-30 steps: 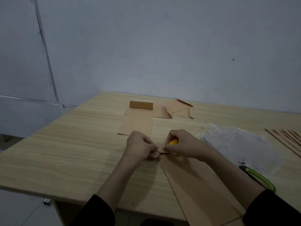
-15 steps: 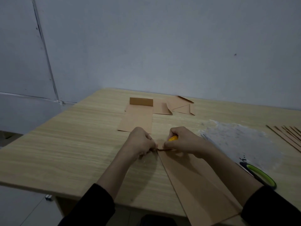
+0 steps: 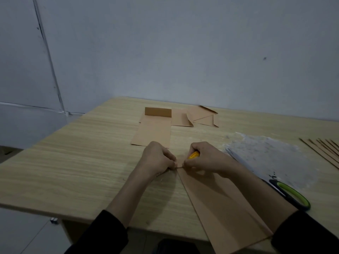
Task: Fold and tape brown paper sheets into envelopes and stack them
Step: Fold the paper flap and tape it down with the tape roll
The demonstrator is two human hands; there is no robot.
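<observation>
Down at the bench's (image 3: 73,171) near edge, the folded brown sheet (image 3: 220,208) hangs over the lip and narrows toward the middle. Both hands meet at its far tip. The left hand (image 3: 157,158) has its fingers curled, pinching the corner, and the right hand (image 3: 205,158) pinches just beside it with a yellow object (image 3: 194,154) tucked in its fist. Off toward the right edge, green-handled scissors (image 3: 291,195) lie by clear plastic (image 3: 266,153). Beyond the hands sits an envelope (image 3: 152,131), flap up, with folded pieces (image 3: 200,116) near the far edge.
</observation>
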